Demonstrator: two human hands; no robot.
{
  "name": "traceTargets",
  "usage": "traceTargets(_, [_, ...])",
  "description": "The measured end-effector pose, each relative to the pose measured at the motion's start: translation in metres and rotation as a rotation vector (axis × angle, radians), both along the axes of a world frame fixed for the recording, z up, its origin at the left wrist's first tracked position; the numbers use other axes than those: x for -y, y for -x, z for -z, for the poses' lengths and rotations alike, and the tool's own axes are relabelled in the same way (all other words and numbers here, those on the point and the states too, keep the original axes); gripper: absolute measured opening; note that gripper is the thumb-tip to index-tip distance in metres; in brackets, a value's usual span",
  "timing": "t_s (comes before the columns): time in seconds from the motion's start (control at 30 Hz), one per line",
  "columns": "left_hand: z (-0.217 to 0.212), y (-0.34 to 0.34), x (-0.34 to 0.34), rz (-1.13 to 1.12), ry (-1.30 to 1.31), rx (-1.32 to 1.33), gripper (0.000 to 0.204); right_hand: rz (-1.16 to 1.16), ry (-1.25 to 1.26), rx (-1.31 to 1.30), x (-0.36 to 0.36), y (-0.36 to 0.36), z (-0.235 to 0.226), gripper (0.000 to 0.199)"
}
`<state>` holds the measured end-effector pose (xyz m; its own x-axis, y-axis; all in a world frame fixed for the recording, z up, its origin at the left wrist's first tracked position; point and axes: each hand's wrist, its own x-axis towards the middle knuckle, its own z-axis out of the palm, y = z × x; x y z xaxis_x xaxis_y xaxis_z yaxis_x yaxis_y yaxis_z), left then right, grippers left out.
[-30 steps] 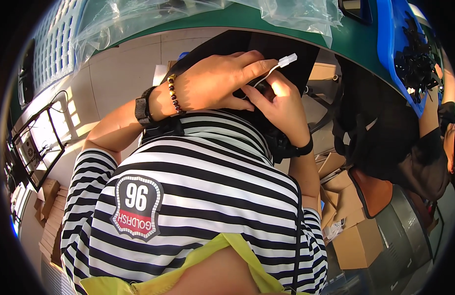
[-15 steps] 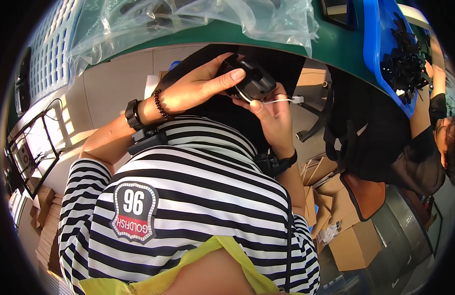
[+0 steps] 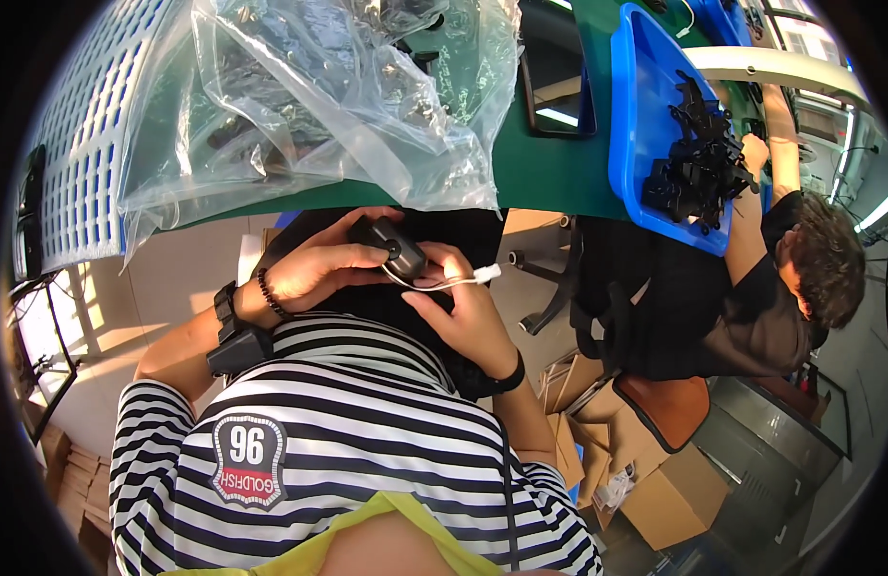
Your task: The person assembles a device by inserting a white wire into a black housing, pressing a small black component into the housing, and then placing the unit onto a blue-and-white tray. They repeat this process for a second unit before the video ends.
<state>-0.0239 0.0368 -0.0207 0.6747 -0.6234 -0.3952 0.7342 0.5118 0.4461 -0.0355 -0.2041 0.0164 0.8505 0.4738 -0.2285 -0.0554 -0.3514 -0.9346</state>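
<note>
In front of my waist, my left hand (image 3: 331, 263) is closed round a small rounded black plastic housing (image 3: 402, 257), its thumb lying across the top. A thin white cable loops along the near side of the housing and runs right to a white plug (image 3: 487, 275), which hangs free. From the right, my right hand (image 3: 471, 317) meets the housing with its fingers curled against it, under the cable. The right thumb stands apart from the fingers, below the cable. Some fingertips of both hands are hidden by the housing.
A clear plastic bag (image 3: 338, 106) overhangs the green table's (image 3: 549, 168) near edge. Right of it lie a dark flat-screened device (image 3: 557, 72) and a blue tray (image 3: 624, 125) of black parts (image 3: 698, 158). A co-worker (image 3: 712, 317) sits at right; cardboard boxes (image 3: 674, 494) stand nearby.
The view has shifted, showing more of the tabletop. The housing has turned in my hands. My right thumb, earlier at the cable beside the housing, is now apart from it.
</note>
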Motion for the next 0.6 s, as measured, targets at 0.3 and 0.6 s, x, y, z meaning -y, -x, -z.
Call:
traceTargets(0.3, [0.001,-0.005,-0.016,0.216,-0.443,0.470,0.059,-0.343,0.543,0.386,0.033,-0.044,-0.091,0.024])
traceTargets(0.6, [0.018,0.005,-0.003,0.329,-0.532,0.657,0.064,0.153,0.130,0.642,-0.037,-0.125,-0.121,0.009])
